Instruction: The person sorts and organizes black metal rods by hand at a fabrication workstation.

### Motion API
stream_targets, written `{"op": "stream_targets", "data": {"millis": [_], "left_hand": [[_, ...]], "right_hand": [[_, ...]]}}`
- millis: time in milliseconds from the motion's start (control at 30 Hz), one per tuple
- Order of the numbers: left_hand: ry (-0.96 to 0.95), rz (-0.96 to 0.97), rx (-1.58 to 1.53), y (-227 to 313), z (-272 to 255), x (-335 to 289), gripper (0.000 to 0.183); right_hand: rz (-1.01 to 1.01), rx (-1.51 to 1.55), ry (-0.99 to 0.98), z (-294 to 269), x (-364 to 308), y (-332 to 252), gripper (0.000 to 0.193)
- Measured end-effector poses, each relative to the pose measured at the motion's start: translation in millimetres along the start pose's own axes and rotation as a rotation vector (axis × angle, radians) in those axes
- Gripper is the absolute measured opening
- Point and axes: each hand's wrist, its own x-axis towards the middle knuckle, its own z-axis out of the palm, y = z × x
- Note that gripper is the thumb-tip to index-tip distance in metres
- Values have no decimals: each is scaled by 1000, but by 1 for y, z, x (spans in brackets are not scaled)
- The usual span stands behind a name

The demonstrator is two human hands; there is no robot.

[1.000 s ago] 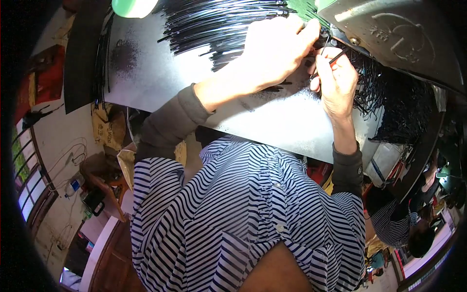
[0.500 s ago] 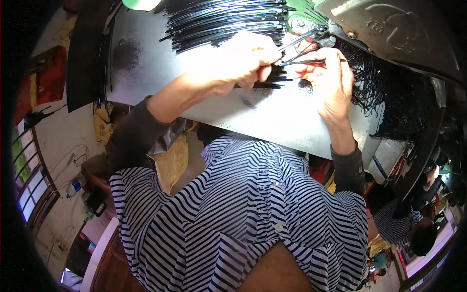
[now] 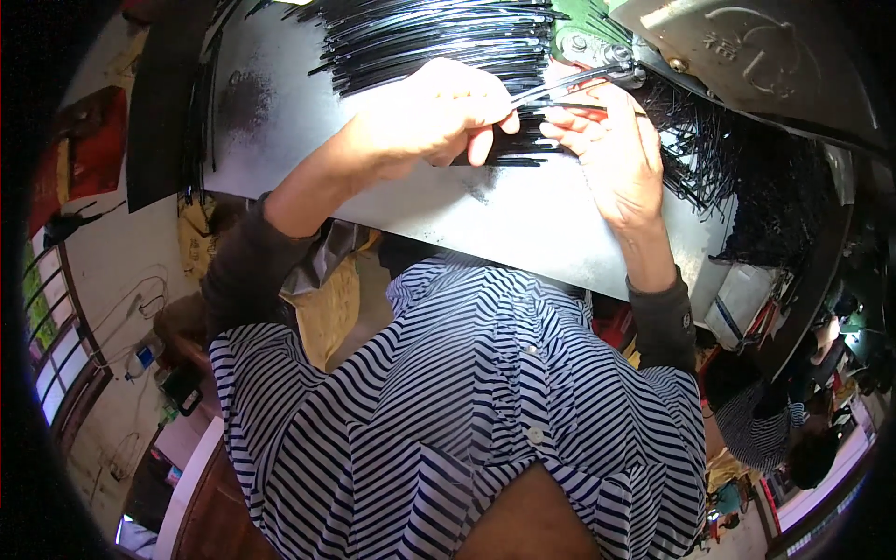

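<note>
My left hand point(image 3: 448, 110) is closed over the metal table, its fingers pinched on a thin black strip point(image 3: 565, 86) that slants up toward the machine's metal fitting point(image 3: 635, 71). A second dark strip point(image 3: 574, 105) runs between the hands, and the fingertips of my right hand point(image 3: 618, 149) pinch it. Glare on the skin hides exactly where the fingers meet the strips. Beyond my left hand lies a wide row of long black strips point(image 3: 429, 42). More strip ends point(image 3: 523, 147) show beneath and between the hands.
A grey metal machine housing point(image 3: 747, 51) overhangs the far right, with a green base point(image 3: 583, 19) beside it. Tangled black strips point(image 3: 695, 149) heap up on the right. Dark smudges mark the metal tabletop point(image 3: 420, 210). Another person point(image 3: 761, 425) is at the right edge.
Both hands have shifted a little to the left. The slanting strip now shows at a flatter angle near the fitting. The row of strips looks the same.
</note>
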Motion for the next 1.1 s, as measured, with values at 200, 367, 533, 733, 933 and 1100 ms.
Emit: {"op": "stream_targets", "data": {"millis": [200,367,533,733,933,1100], "left_hand": [[-32,-40,-150,-8,-4,9,23],[-5,49,-6,-2,2,14,24],[-54,22,-42,5,6,20,25],[-62,6,-82,0,5,28,25],[-102,-2,-99,2,5,30,26],[-16,347,519,-6,11,43,26]], "right_hand": [[-83,-11,-16,0,-6,2,28],[-55,108,30,-4,-7,2,28],[-81,103,36,-14,-11,-6,27],[-120,-105,38,-16,-12,-11,28],[-115,36,134,-15,-12,-3,28],[-93,220,97,-28,-13,-4,27]]}}
